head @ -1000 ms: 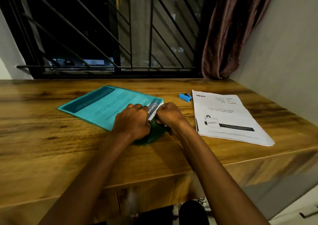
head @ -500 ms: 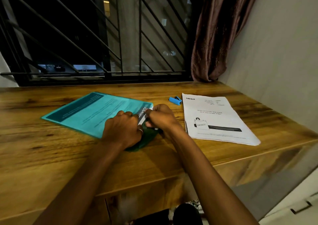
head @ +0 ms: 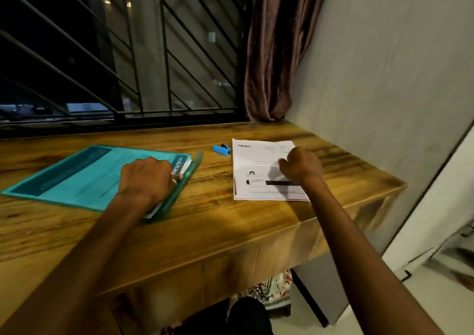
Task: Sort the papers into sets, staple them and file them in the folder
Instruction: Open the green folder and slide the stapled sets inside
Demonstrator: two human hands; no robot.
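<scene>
A teal see-through folder lies flat on the left of the wooden desk, with white sheets showing at its right edge. My left hand rests on that right end of the folder, fingers bent over the paper edge. To the right lies a stack of white printed papers. My right hand hovers over the stack with fingers loosely curled, holding nothing. A small blue stapler sits between the folder and the stack, near the back.
A barred window runs behind the desk, and a brown curtain hangs at its right. A grey wall closes the right side. The desk's front edge runs diagonally toward my knees.
My right hand has left the folder's right edge and moved right over the white paper stack. My left hand stays on the folder. The view has swung right.
</scene>
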